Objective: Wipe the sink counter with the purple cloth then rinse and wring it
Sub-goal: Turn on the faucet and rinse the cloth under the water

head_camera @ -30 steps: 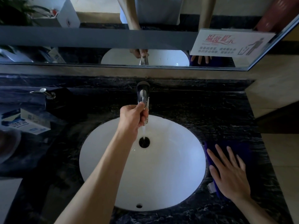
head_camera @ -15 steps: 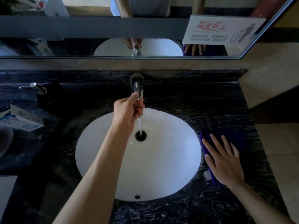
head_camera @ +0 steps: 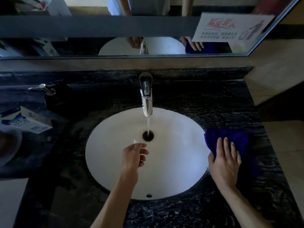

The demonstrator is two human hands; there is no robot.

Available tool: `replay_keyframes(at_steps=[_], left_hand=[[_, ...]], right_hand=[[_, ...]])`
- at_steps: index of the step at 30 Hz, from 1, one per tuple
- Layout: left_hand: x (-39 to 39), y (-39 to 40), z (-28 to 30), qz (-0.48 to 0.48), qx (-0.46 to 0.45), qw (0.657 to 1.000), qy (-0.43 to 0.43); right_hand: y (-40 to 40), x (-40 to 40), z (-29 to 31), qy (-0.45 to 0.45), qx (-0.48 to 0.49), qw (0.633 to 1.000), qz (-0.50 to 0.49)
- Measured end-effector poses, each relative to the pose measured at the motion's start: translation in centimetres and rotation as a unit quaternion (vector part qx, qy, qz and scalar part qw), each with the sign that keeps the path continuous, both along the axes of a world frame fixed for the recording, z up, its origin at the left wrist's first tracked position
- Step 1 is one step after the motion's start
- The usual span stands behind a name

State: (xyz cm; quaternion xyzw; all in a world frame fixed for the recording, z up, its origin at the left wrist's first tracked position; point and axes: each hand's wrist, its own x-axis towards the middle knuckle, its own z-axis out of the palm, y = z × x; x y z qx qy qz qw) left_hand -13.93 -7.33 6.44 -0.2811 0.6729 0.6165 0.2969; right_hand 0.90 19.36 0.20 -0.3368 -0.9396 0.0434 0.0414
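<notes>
The purple cloth lies on the dark marble counter just right of the white oval sink. My right hand rests flat on the cloth's near part, fingers spread, thumb at the sink rim. Over the basin, in front of the drain, my left hand hovers with fingers loosely curled and holds nothing. Water runs from the chrome tap into the drain.
A soap pump and a blue-and-white box stand on the counter at the left. A mirror with a notice card runs along the back. A tiled wall bounds the counter at the right.
My left hand has let go of the tap and drawn back toward me over the basin. The water keeps running. My right hand stays on the cloth.
</notes>
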Motion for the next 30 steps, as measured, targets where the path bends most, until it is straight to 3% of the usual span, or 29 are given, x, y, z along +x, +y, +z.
replay_keyframes(at_steps=[5, 7, 9, 13, 15, 17, 18, 19, 21, 30], left_hand=[[1.3, -1.0, -0.2, -0.032, 0.027, 0.999, -0.018], [1.4, -1.4, -0.3, -0.045, 0.046, 0.998, -0.014], [1.4, -1.5, -0.5, -0.051, 0.071, 0.996, -0.014], [1.4, -1.3, -1.5, -0.066, 0.088, 0.994, -0.020], [1.1, -1.3, -1.9, -0.065, 0.101, 0.993, -0.019], [0.4, -1.4, -2.1, -0.052, 0.142, 0.988, -0.031], [-0.3, -1.4, -2.1, -0.040, 0.159, 0.985, -0.050], [-1.0, -1.4, -2.1, -0.030, 0.169, 0.982, -0.072], [-2.5, -1.5, -2.3, -0.019, 0.196, 0.975, -0.102], [-7.4, -3.0, -3.7, 0.054, 0.262, 0.960, -0.080]], right_hand=[[-2.5, -0.8, -0.8, 0.075, -0.019, 0.997, 0.001], [-4.3, -1.7, 0.4, 0.114, -0.124, 0.986, -0.009], [-6.7, -3.3, 3.4, 0.158, -0.289, 0.940, -0.091], [-11.4, -6.5, 8.2, 0.248, -0.508, 0.807, -0.172], [-12.8, -7.9, 9.1, 0.299, -0.650, 0.667, -0.206], [-13.7, -8.9, 9.6, 0.268, -0.780, 0.518, -0.229], [-14.0, -9.4, 9.5, 0.231, -0.814, 0.474, -0.243], [-14.3, -10.0, 9.3, 0.199, -0.833, 0.453, -0.249], [-14.4, -11.2, 8.6, 0.173, -0.845, 0.447, -0.237], [-10.5, -17.2, 4.0, 0.153, -0.826, 0.516, -0.167]])
